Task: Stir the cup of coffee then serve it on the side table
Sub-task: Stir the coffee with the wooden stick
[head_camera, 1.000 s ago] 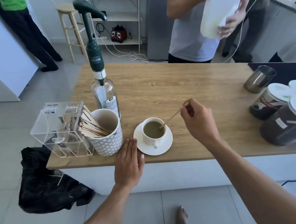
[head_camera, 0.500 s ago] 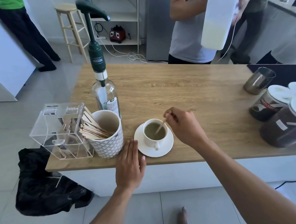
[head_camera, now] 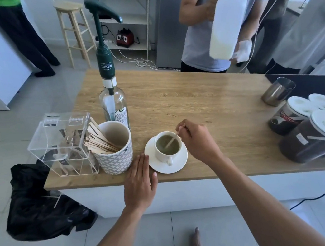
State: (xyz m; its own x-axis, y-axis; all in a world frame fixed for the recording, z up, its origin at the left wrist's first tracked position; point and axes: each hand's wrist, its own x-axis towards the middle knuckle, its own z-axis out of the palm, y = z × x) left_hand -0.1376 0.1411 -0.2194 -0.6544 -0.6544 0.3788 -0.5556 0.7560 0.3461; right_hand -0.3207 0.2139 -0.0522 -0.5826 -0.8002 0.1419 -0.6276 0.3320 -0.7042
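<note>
Nearest, left hand [head_camera: 138, 182] lies flat, fingers straight, at the wooden counter [head_camera: 195, 99] edge; just beyond, right hand [head_camera: 196, 141] pinches a stirring stick [head_camera: 172, 139] dipped in the coffee cup [head_camera: 162, 156] on its saucer [head_camera: 180, 164]; pump bottle [head_camera: 113, 106] stands behind.

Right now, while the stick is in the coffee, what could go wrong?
1. The coffee stands fairly high in the cup, so quick stirring with the stick pinched in the right hand might slosh some onto the saucer.
2. The saucer sits near the front edge of the counter, and the left hand lies flat beside it, not holding it. A hard push could slide it toward the edge.
</note>
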